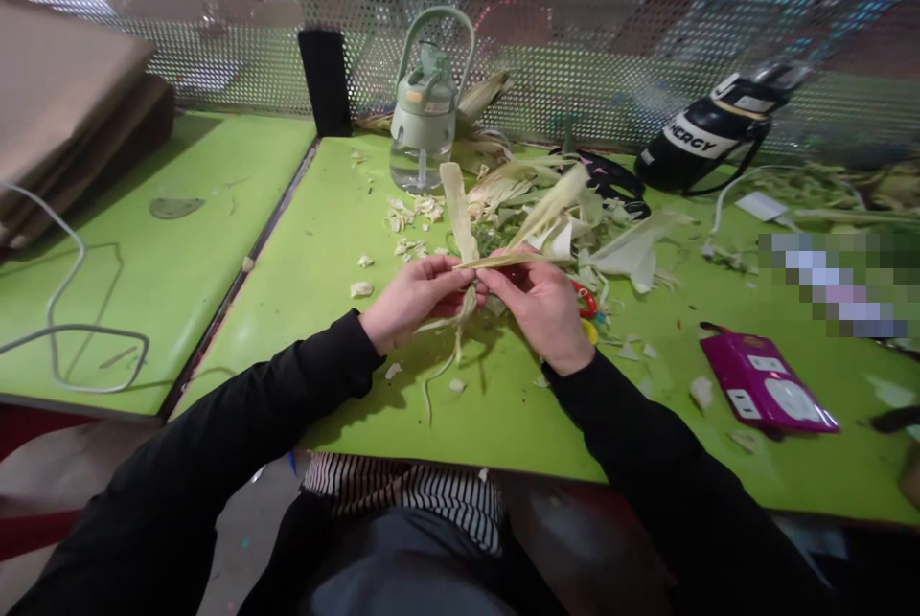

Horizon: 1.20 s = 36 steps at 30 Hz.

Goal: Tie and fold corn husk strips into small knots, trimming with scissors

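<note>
Over the green table, my left hand [425,298] and my right hand [544,305] meet, both with fingers pinched on strips of corn husk [460,214]. One strip stands upright above the fingers, another lies crosswise between the hands, and thin twisted ends hang below. Just behind the hands lies a heap of pale corn husks [510,187] with small torn scraps about it. Beside my right hand, the red handle of a tool, probably scissors [586,300], and something yellow [591,331] show partly under it.
A pale green water bottle [424,127] stands behind the husks, against a perforated metal screen [237,51]. To the right are a black bottle [708,132] and a purple packet [766,381]. Brown cardboard [64,89] and a grey wire [68,281] lie left.
</note>
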Motion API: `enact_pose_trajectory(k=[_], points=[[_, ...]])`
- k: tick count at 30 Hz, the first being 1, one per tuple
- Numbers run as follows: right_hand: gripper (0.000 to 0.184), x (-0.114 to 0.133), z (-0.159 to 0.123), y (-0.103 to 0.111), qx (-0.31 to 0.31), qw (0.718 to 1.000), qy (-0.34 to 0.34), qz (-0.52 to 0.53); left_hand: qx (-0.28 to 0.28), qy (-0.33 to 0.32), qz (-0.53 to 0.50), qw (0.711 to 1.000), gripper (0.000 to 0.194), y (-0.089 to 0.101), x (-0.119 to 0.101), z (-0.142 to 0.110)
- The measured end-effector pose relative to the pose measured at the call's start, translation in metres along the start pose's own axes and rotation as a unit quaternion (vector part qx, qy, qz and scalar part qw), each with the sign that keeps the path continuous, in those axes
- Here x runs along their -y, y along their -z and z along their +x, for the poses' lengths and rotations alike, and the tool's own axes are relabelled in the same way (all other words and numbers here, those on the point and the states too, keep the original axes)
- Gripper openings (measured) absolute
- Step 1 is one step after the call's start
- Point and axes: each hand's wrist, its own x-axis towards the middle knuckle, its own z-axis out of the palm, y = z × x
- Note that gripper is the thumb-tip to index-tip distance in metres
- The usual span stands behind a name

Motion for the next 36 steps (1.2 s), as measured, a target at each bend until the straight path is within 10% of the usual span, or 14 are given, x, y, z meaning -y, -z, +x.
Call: enact_pose_trajectory(k=[8, 14, 22, 30, 36], points=[[0.013, 0.0, -0.002, 0.011, 0.005, 0.956, 0.246, -0.16, -0.01, 0.023, -0.059, 0.998, 0.02, -0.002, -0.005, -0.002], [0.012, -0.002, 0.004, 0.009, 0.077, 0.978, 0.194, -0.028, 0.008, 0.032, -0.074, 0.997, 0.026, 0.0, -0.005, 0.002], [0.013, 0.006, -0.005, 0.006, 0.09, 0.928, 0.302, -0.199, -0.003, -0.07, 0.05, 0.996, 0.01, 0.01, 0.003, 0.004], [0.043, 0.011, -0.012, -0.004, 0.073, 0.972, 0.18, -0.134, 0.042, -0.153, 0.153, 0.975, 0.005, 0.017, 0.011, 0.005], [0.008, 0.016, -0.012, -0.005, 0.07, 0.968, 0.21, -0.123, 0.002, -0.16, 0.248, 0.955, 0.012, 0.011, 0.009, 0.007]])
